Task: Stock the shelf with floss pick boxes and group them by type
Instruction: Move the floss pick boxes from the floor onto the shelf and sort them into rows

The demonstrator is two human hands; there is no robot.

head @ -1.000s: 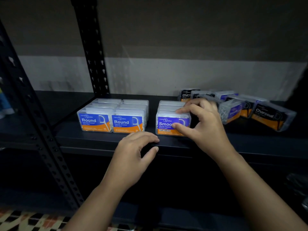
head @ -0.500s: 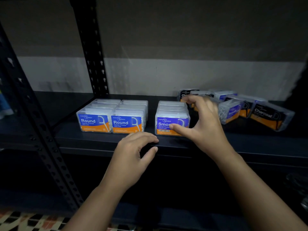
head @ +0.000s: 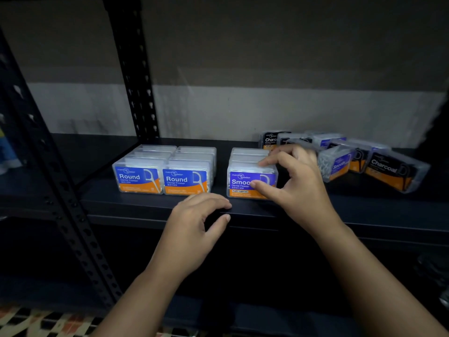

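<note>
Floss pick boxes are partly sorted on the shelf [head: 364,215]. Our right hand [head: 298,188] pinches the front Smooth box [head: 245,183]: thumb on its label face, fingers curled over the top edge. More Smooth boxes line up directly behind it.

Our left hand [head: 194,229] holds nothing; its fingers are loosely curled, tips resting on the shelf's front lip, just below-left of the right hand. Just beyond its fingertips and to the left sit two Round rows [head: 165,176], already squared.

Step in hand, we judge: squaring the Smooth column.

Past the right hand, to its right, a loose jumble [head: 359,161] of tilted Charcoal and Smooth boxes lies unsorted. One Charcoal box [head: 272,139] stands behind the fingers.

Next move calls for releasing the front box, then reaching right to pull Smooth boxes out of the jumble without toppling neighbours.
</note>
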